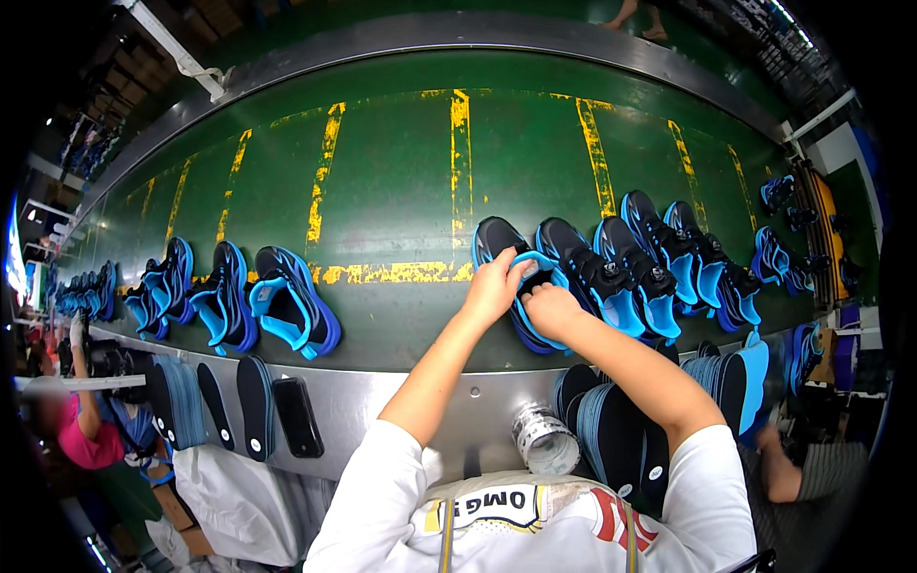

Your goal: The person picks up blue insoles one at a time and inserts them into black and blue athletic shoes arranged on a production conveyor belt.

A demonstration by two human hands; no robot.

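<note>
A black sneaker [499, 233] with bright blue lining and sole edge lies on the green belt in front of me, toe pointing away. My left hand [493, 288] is closed on the left side of its collar, thumb and fingers pinching near the tongue. At the shoe's opening, my right hand [552, 309] has its fingers curled down inside, closed; whatever they grip there is hidden. Directly to the right stands a matching sneaker [565, 239], beside another black and blue sneaker [619, 244].
More sneakers [287, 286] line the belt [392, 191] on the left. Along the steel ledge [382, 387] lie a phone [298, 416], dark insoles [255, 406], a clear jar [544, 439] and stacked insoles [611, 435]. Another person [91, 430] works at far left.
</note>
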